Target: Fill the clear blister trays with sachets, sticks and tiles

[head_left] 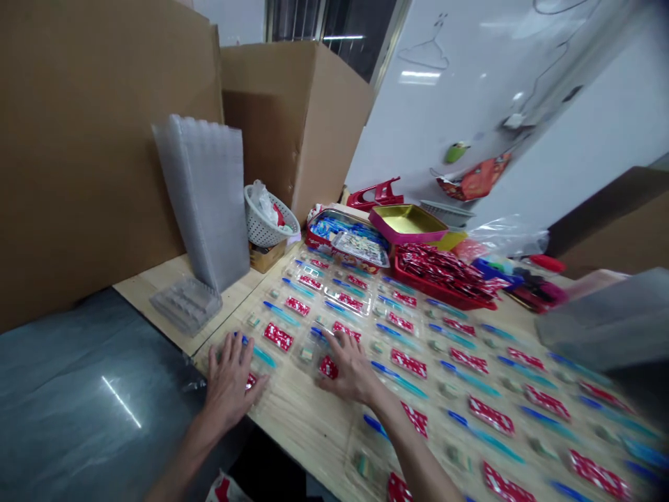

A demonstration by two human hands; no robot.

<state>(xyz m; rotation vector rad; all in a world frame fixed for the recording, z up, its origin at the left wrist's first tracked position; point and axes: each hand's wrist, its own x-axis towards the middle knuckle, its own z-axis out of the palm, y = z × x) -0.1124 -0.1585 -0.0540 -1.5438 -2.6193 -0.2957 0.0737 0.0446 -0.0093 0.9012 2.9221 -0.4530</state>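
Note:
My left hand lies with spread fingers over a clear plastic tray at the table's near edge. In that tray a blue pen shows beyond the fingertips, and a red-and-white packet is partly under the hand. My right hand rests, fingers apart, on the neighbouring clear tray, touching it. Another red packet shows between thumb and fingers there, beside a small pale greenish block. The fingers partly cover this tray's pen. Rows of similar trays fill the table to the right.
A tall stack of clear trays stands at the left, with a few loose trays before it. Behind are large cartons, a white basket, a tin of blue packets and a red tray of packets.

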